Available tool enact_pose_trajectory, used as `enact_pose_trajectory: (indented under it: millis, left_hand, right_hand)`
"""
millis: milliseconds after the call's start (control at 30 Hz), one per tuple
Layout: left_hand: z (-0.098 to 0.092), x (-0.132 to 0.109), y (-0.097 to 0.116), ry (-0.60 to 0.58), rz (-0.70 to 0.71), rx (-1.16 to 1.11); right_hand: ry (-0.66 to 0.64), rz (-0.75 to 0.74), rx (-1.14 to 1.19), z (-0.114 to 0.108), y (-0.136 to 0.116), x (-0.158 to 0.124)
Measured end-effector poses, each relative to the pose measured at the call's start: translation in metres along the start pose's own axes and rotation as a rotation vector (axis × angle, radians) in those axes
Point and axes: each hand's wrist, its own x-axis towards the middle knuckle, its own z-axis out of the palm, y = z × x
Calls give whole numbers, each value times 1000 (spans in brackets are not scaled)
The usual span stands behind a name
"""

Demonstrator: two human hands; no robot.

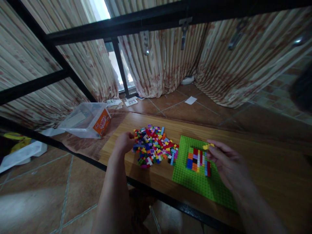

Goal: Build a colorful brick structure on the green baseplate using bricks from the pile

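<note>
My right hand pinches a yellow toy brick between thumb and fingers, above the right side of the green baseplate. On the baseplate lies a patch of coloured bricks in blue, orange, red, white and yellow, set side by side. My left hand is at the left edge of a loose heap of mixed bricks, its fingers curled together. Whatever its fingertips may hold is too small to make out.
The wooden tabletop carries the heap and the baseplate. Beyond its left end stands a clear plastic bin with an orange label. Black metal bars cross the upper view before striped curtains. White paper lies on the tiled floor.
</note>
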Motion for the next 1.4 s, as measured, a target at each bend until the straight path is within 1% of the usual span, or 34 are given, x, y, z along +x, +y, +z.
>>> enact_pose_trajectory:
  millis: [167,267,400,500,600,700,767,867,1000,1233,1300,1400]
  left_hand:
    - [0,0,0,21,9,-39]
    - [-2,-3,0,2,25,-119]
    - [-8,-10,6,-52,74,-293]
    - [-9,-15,16,-123,105,-450]
    - [-4,-17,30,-149,103,-556]
    - [6,-17,42,-180,117,-606]
    - [13,-17,48,-209,140,-618]
    - [22,-17,54,-213,199,-594]
    - [26,-21,62,-203,280,-548]
    - [30,-28,79,-145,313,-461]
    - [35,-29,83,-150,317,-482]
    - [42,-31,88,-194,330,-547]
  right_hand:
    - [5,0,-2,0,-1,0]
    - [1,-15,-22,0,-1,0]
    - [-9,-37,-34,3,-2,-1]
    - [-2,-63,-49,2,-2,1]
    - [45,-133,-152,-5,-4,7]
    - [131,-194,-337,-21,-4,16]
    - [140,-202,-443,-33,-3,20]
    - [64,-170,-610,-45,-4,20]
    - [-13,-132,-787,-48,-7,10]
    - [-104,-127,-815,-54,-4,-1]
    - [-143,-102,-850,-57,-2,-2]
    - [-208,-37,-883,-59,-1,-5]
